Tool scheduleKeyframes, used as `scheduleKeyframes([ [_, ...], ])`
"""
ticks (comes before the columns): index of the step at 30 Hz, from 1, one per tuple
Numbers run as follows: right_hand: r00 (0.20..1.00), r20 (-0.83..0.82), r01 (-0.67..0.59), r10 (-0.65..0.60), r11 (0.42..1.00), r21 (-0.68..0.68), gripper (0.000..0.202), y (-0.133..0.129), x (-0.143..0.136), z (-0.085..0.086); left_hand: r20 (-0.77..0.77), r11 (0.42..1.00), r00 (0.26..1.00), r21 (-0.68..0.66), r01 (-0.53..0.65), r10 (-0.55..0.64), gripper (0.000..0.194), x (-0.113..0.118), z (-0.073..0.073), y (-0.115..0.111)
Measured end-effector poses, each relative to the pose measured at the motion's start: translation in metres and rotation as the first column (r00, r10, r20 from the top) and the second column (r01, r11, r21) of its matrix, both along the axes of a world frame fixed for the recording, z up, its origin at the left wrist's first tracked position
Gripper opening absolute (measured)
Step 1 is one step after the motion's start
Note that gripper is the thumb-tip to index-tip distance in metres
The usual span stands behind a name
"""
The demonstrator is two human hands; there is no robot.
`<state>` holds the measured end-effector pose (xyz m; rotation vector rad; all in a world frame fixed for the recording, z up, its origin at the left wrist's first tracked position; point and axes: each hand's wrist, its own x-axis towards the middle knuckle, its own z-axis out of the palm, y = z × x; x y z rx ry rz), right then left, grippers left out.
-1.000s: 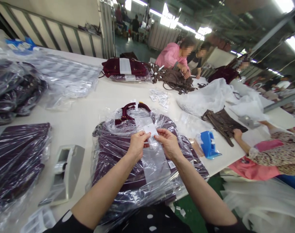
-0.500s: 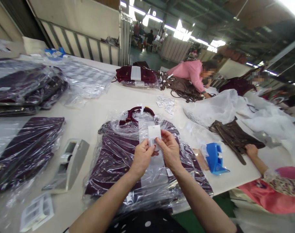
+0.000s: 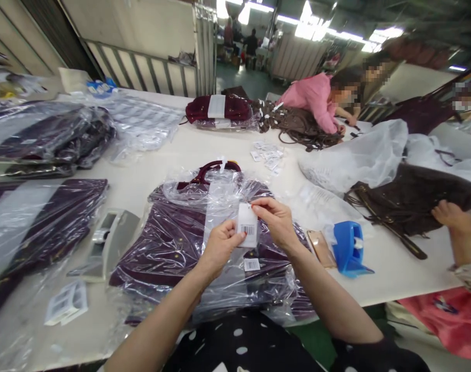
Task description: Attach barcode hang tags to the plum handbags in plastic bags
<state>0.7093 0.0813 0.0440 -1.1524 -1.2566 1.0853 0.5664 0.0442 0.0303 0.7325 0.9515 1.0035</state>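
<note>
Between my two hands is a white tag [image 3: 247, 226] with a barcode facing up. My left hand [image 3: 221, 248] pinches its lower left edge, thumb on top. The fingertips of my right hand [image 3: 274, 221] are closed on its top right corner. Beneath them lies a dark maroon handbag [image 3: 161, 240] in clear plastic, its handles [image 3: 206, 172] pointing away from me. A small barcode sticker [image 3: 252, 264] shows on the plastic just below the tag.
Left are a grey tape dispenser [image 3: 113, 243], a label stack [image 3: 66, 304] and wrapped bags [image 3: 64, 206]. Right are a phone [image 3: 321, 249] and a blue dispenser [image 3: 348, 248]. Another person's hand [image 3: 454, 214] holds a brown bag [image 3: 425, 201]. Loose labels [image 3: 268, 155] lie beyond the handbag.
The tag now lies flatter, its barcode more exposed, and my right fingers have shifted to its top corner. At the right, the brown bag is spread wider and the other person's hand has moved right.
</note>
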Motion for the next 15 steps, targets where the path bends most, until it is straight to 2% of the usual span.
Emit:
scheduleKeyframes([
  [8,0.995,-0.083,0.052,-0.050,0.998,0.023,0.011,0.000,0.017,0.003,0.001,0.999,0.999,-0.002,0.051,-0.051,0.030,0.023,0.003,-0.003],
  [15,0.997,-0.073,0.010,-0.010,1.000,0.000,0.008,-0.005,0.025,0.001,0.017,0.996,1.000,-0.088,-0.012,0.014,0.031,0.026,0.002,0.001],
])
